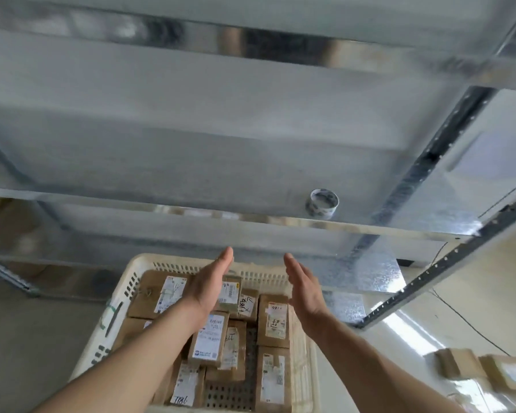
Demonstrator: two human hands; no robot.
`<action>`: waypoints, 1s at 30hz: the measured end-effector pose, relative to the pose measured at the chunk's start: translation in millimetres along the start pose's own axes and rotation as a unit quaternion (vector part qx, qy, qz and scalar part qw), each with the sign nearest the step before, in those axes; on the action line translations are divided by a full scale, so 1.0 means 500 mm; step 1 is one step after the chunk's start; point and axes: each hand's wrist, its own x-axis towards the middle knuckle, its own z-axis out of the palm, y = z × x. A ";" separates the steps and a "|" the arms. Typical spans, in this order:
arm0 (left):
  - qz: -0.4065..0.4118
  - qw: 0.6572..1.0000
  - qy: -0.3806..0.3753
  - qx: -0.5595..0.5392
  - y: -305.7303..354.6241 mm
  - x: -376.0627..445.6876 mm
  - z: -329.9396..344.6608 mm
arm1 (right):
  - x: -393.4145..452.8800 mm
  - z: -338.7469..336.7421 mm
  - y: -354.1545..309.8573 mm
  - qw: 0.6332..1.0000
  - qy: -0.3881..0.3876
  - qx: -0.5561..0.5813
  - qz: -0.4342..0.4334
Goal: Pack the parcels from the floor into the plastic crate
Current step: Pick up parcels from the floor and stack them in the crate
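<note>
A cream plastic crate (pixel 122 296) with slotted walls stands on the floor below me. Several brown cardboard parcels (pixel 273 320) with white labels lie packed inside it. My left hand (pixel 210 283) hovers over the crate's far side, fingers straight, palm facing right, holding nothing. My right hand (pixel 303 286) is level with it, fingers straight, palm facing left, also empty. The two palms face each other with a gap between them. Two more brown parcels (pixel 486 372) lie on the floor at the lower right, blurred.
A galvanised metal shelf rack (pixel 251 162) rises directly behind the crate, its lower shelf edge just above my fingertips. A roll of tape (pixel 322 203) sits on that shelf. A slotted rack upright (pixel 447 260) slants at the right. A thin black cable (pixel 471 326) crosses the pale floor.
</note>
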 end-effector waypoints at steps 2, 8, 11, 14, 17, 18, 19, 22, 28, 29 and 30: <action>0.008 1.000 -0.020 0.012 0.015 -0.013 -0.001 | -0.024 -0.013 -0.010 1.000 0.023 0.004 -0.014; 0.056 0.995 -0.083 0.026 0.039 -0.055 0.015 | -0.123 -0.033 -0.030 0.995 0.093 0.007 -0.045; 0.067 0.991 -0.113 0.038 0.046 -0.076 0.036 | -0.183 -0.049 -0.035 0.991 0.122 0.004 -0.061; 0.078 0.984 -0.152 0.042 0.055 -0.106 0.074 | -0.236 -0.079 -0.032 0.987 0.144 0.006 -0.068; 0.075 0.979 -0.186 0.049 0.058 -0.136 0.123 | -0.280 -0.115 -0.020 0.982 0.169 -0.003 -0.083; 0.074 0.976 -0.198 0.048 0.056 -0.147 0.142 | -0.294 -0.127 -0.014 0.980 0.180 -0.004 -0.087; 0.075 0.974 -0.209 0.051 0.053 -0.157 0.161 | -0.310 -0.137 -0.009 0.978 0.188 -0.002 -0.087; 0.095 0.966 -0.233 0.062 0.035 -0.185 0.214 | -0.358 -0.171 0.010 0.973 0.213 0.008 -0.083; 0.087 0.956 -0.267 0.083 0.016 -0.250 0.344 | -0.457 -0.291 0.070 0.962 0.263 0.043 -0.057; 0.085 0.954 -0.273 0.086 0.010 -0.262 0.370 | -0.475 -0.315 0.082 0.958 0.280 0.045 -0.053; 0.086 0.952 -0.279 0.090 0.003 -0.276 0.399 | -0.495 -0.339 0.092 0.953 0.296 0.045 -0.051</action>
